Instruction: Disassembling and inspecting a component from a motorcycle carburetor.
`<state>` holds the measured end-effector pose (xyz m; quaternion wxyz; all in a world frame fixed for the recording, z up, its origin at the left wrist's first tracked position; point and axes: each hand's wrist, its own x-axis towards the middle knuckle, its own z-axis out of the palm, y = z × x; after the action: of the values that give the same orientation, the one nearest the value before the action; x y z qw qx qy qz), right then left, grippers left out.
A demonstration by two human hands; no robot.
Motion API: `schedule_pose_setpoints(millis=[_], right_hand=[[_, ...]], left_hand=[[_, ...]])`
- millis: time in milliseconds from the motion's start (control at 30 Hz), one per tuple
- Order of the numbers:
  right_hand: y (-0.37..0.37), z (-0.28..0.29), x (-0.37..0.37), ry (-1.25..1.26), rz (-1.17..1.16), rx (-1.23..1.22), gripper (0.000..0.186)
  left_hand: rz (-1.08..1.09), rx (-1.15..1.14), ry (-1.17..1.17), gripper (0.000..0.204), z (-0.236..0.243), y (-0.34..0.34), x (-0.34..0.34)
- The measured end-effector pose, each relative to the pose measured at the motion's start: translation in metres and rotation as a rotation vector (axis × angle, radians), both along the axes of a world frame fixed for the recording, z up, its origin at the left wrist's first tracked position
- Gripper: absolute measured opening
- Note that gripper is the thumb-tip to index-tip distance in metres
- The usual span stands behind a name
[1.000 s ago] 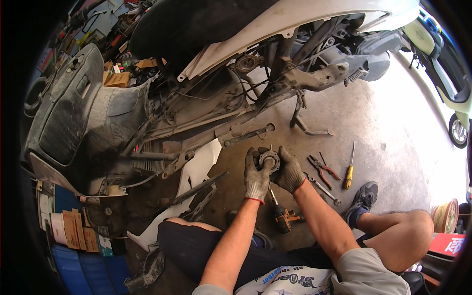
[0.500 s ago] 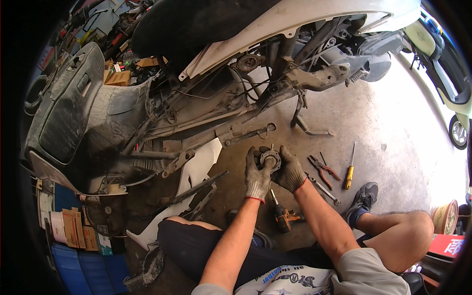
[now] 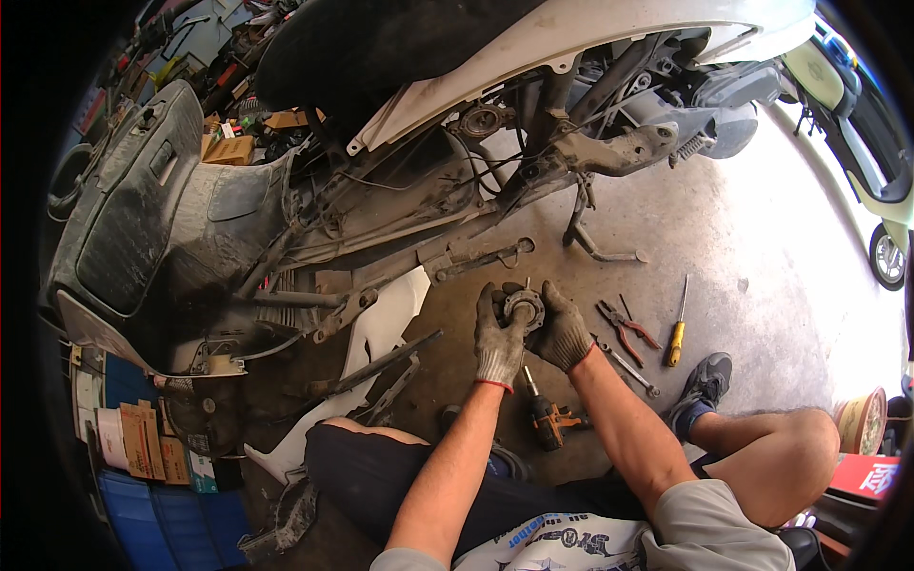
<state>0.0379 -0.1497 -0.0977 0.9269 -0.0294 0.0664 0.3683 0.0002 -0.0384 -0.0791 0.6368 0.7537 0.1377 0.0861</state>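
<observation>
— Down on the concrete floor (image 3: 762, 285), what have they got?
— Round metal hub part (image 3: 523, 306), between both gloves; left hand (image 3: 499, 335) wrapped shut round its side, right hand (image 3: 560, 328) closed on the other, likely to steady it.
— Tools?
— Pliers (image 3: 625, 328), yellow-handled screwdriver (image 3: 676, 333), orange drill (image 3: 546, 419) lie near; stripped scooter (image 3: 428, 190) just beyond.

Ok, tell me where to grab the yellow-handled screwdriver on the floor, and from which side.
Take the screwdriver by its yellow handle, the thick end nearest the person's shoe. Come from above: it lies flat on the concrete with bare floor around it, the thin shaft pointing away. The pliers lie apart to its left.
</observation>
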Motion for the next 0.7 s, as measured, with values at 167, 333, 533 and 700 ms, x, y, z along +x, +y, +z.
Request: schedule_pose_setpoints(millis=[167,333,533,700], right_hand=[[0.001,0.0,0.0,-0.014,0.003,0.0,0.059],[0.0,-0.001,0.0,-0.027,-0.009,-0.007,0.059],[-0.001,-0.002,0.001,-0.038,0.003,0.016,0.06],[0.0,-0.004,0.001,-0.044,0.002,0.033,0.061]], left_hand=[[0.013,-0.011,-0.032,0.069,-0.003,0.0,0.0],[0.021,0.012,-0.061,0.071,-0.005,0.0,0.001],[0.008,-0.032,-0.024,0.067,-0.009,0.002,0.002],[-0.006,-0.086,-0.052,0.067,-0.011,0.002,0.002]])
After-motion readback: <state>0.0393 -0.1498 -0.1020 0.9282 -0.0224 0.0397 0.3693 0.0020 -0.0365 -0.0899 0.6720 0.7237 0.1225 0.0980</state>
